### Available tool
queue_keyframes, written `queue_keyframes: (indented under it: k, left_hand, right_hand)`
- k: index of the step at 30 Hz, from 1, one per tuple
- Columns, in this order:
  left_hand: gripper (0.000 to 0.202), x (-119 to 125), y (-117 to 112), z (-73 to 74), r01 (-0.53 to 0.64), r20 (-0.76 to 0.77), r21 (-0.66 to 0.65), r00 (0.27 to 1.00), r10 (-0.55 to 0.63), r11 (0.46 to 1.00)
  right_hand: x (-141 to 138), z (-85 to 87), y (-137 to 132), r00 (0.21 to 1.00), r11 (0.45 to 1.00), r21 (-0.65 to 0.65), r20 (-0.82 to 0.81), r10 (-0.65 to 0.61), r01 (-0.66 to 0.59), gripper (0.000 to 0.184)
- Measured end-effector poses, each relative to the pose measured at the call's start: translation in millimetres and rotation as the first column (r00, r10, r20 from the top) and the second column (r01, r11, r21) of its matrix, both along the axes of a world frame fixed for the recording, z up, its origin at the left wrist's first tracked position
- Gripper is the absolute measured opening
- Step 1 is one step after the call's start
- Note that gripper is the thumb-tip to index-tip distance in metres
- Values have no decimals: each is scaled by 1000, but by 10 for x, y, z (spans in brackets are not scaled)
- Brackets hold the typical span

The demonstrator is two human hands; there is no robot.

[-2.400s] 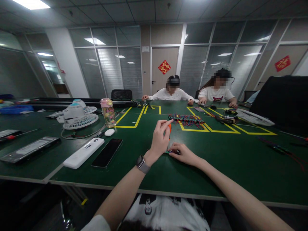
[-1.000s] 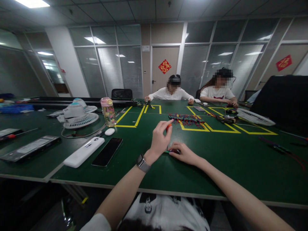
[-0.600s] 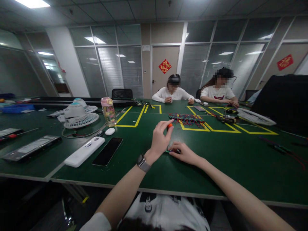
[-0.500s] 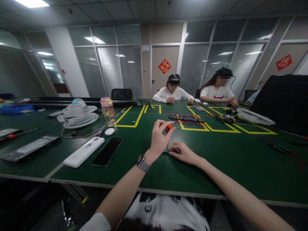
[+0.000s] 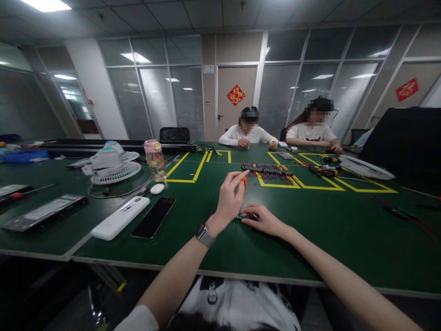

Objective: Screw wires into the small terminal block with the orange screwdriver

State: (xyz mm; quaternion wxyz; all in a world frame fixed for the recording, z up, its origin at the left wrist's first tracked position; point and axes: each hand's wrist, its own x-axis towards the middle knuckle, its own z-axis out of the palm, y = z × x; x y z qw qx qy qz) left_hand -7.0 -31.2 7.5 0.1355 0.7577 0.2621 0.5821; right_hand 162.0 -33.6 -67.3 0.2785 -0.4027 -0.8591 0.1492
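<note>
My left hand (image 5: pixel 228 196) is raised over the table, closed around the orange handle of a screwdriver (image 5: pixel 245 182) held upright. The shaft points down toward a small green circuit board (image 5: pixel 243 216); whether the tip touches it is hidden by my fingers. Low on the tabletop, my right hand (image 5: pixel 264 219) pinches that board, with dark wires showing under the fingers. Beyond both hands lies a row of similar green boards with red and blue wires (image 5: pixel 267 172).
On the left are a black phone (image 5: pixel 153 217), a white power bank (image 5: pixel 120 218), a bottle (image 5: pixel 155 161) and white fans (image 5: pixel 115 168). Yellow tape marks the green table (image 5: pixel 206 253). Two people sit across it. Loose wired boards (image 5: pixel 396 209) lie at right.
My left fingers have shifted their grip around the screwdriver handle, turning slightly and closing in more. My right hand stays in place on the board.
</note>
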Motion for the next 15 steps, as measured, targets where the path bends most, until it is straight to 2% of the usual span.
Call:
queue_keyframes:
  k: [2,8,13,15]
  left_hand:
    - [32,5,2,3,24,-5,6,1000,-24,1000]
    - [20,10,8,2,-102,22,9,995,102,995]
    - [34,5,11,-8,40,3,-8,999,-40,999]
    - [32,10,12,-11,35,1,-7,999,-35,999]
  right_hand:
    - [3,3,-1,1000,1000,-2,4,1,-1,21]
    - [-2,9,-6,1000,1000,7,2,-1,1,20]
    - [-7,12,-12,1000,1000,-7,-3,5,-5,19]
    - [-4,7,-11,1000,1000,-7,-2,4,-4,19]
